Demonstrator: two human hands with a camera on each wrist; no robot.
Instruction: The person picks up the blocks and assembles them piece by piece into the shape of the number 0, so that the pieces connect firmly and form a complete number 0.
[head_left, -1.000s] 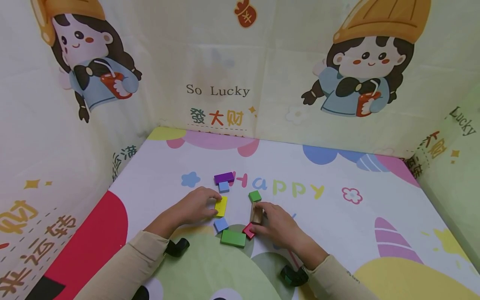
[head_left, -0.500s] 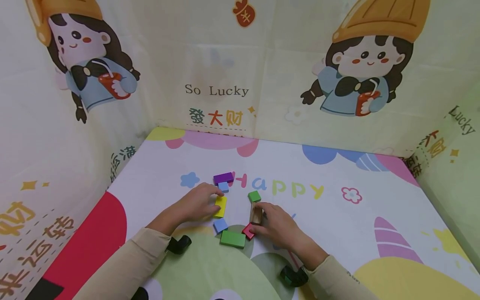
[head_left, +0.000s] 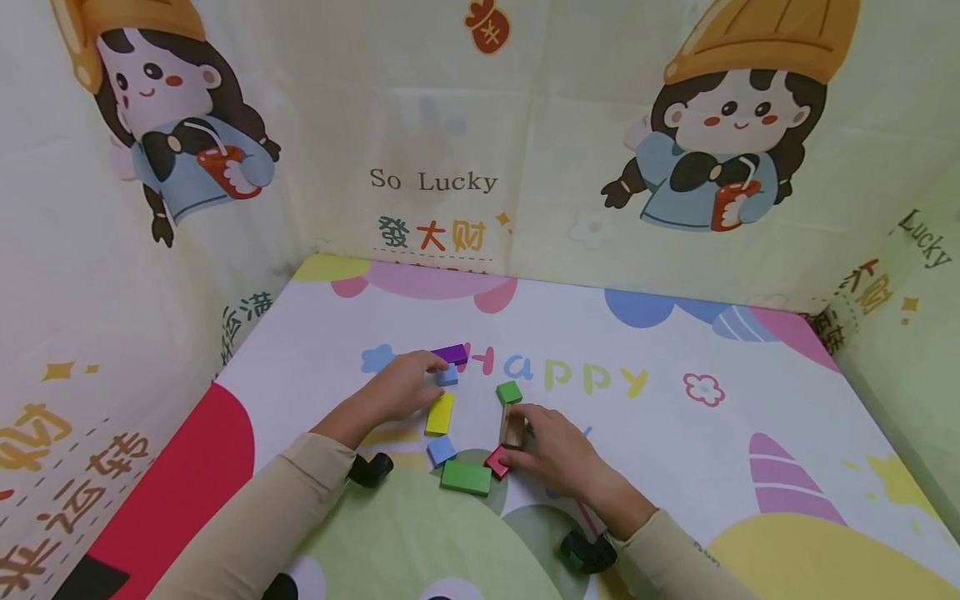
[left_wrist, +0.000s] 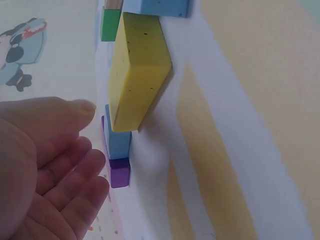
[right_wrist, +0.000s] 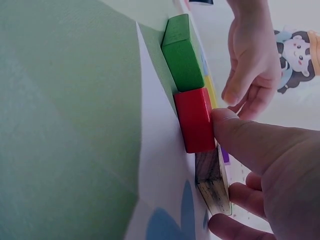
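Observation:
My left hand (head_left: 401, 390) reaches over the light blue block (head_left: 447, 377) and the purple block (head_left: 452, 354), partly covering both in the head view. Its thumb is beside the top of the yellow block (left_wrist: 140, 70). In the left wrist view its fingers bend loosely around nothing. My right hand (head_left: 558, 446) rests at the right side of the row. Its thumb tip touches the red block (right_wrist: 195, 120), and its fingertips lie along the brown wooden block (right_wrist: 212, 182). A green block (right_wrist: 182, 52) abuts the red one.
Another light blue block (head_left: 441, 451) lies between the yellow block and the long green block (head_left: 466, 477). A small green block (head_left: 509, 392) sits at the far end of the wooden one. Printed cloth walls (head_left: 555, 150) border the patterned table (head_left: 645, 450) behind and at both sides.
My left hand has let go of the yellow block and moved away from me, over the upper light blue and purple blocks. The right hand has stayed in place.

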